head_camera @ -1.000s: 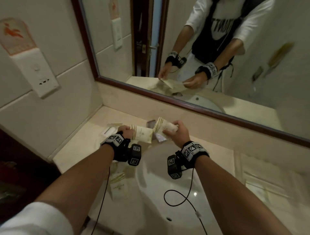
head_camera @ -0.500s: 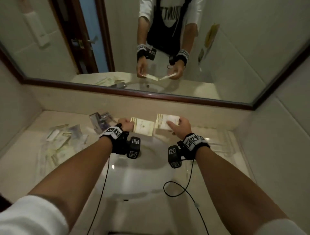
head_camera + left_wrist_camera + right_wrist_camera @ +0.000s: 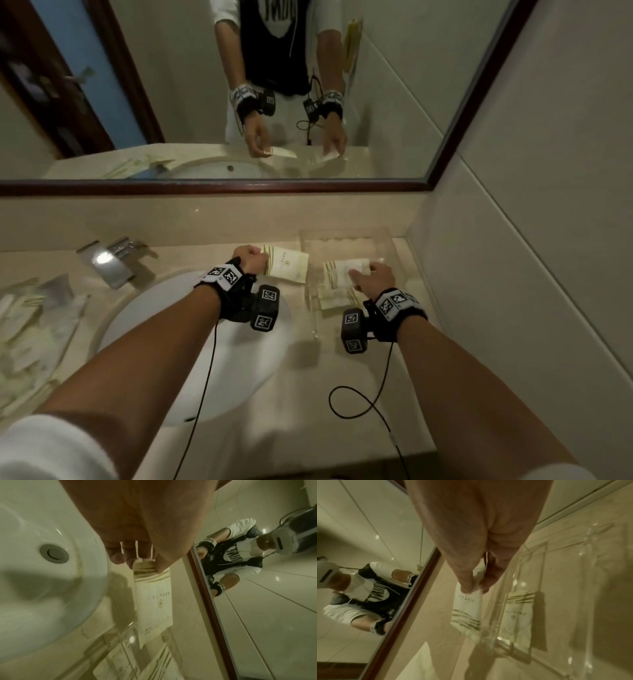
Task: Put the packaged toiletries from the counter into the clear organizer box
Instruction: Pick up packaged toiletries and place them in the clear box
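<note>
From the head view, the left hand [image 3: 251, 259] grips a cream sachet [image 3: 286, 266] over the desk [image 3: 308, 394], just left of the clear organizer box [image 3: 394, 246], while the right hand [image 3: 375, 275] holds a second sachet [image 3: 337, 272] over the box. More packets [image 3: 30, 329] lie left of the sink [image 3: 137, 325]. The left wrist view shows fingertips [image 3: 118, 558] pinching the striped end. The right wrist view shows thumb and finger pinching theirs beside the box wall, with what seems another packet [image 3: 518, 615] inside.

A white oval sink [image 3: 191, 346] with a chrome faucet [image 3: 111, 260] sits below a dark-framed wall mirror [image 3: 219, 187]; tiled walls surround.
</note>
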Demonstrator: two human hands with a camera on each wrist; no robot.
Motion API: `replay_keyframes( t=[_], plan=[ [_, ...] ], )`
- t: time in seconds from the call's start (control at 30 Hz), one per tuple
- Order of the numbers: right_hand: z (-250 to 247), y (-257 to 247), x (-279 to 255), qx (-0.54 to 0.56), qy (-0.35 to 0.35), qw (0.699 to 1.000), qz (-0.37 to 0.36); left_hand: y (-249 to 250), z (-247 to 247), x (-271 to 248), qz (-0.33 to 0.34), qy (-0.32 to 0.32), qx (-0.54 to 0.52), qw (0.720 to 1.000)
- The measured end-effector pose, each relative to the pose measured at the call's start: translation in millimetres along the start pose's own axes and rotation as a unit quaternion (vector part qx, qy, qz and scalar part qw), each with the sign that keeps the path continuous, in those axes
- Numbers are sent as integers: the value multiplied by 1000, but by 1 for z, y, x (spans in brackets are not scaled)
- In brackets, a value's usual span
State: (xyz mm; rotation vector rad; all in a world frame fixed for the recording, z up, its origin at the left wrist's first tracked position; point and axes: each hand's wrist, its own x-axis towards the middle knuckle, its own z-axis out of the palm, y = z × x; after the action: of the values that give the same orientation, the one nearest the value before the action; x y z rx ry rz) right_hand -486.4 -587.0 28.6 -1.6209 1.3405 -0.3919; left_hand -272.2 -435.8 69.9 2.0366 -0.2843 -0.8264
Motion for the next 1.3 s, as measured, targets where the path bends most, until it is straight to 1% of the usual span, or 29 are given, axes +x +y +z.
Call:
replay_keyframes(
  t=[0.07,0.2,0.3,0.5,0.57,0.7,0.83,0.9,1.17,1.3],
  plan=[
    [-7,23,8,-7,7,999,53,1,14,-2,-4,-4,4,1000],
    [-5,56,19,-13,-25,992,124,1,30,-3,-14,-11,9,1000],
    [-2,58,12,0,-44,988,147,-4,35,0,-20,-10,13,1000],
    [18,66,19,-1,-83,980,181,-15,32,8,-34,10,15,999],
    [24,70,21,8,-75,978,193,-18,30,12,-36,17,22,999],
    [33,68,23,13,-44,981,189,-24,28,20,-45,29,30,998],
    [35,63,19,-4,-8,984,180,-29,26,26,-56,25,45,997],
    [36,62,19,-7,-1,983,183,-31,25,28,-57,25,47,997],
    [55,66,26,-27,-12,984,177,-33,25,33,-56,18,44,997],
    [56,60,28,-10,-22,982,186,-33,27,34,-63,2,51,997]
  ],
)
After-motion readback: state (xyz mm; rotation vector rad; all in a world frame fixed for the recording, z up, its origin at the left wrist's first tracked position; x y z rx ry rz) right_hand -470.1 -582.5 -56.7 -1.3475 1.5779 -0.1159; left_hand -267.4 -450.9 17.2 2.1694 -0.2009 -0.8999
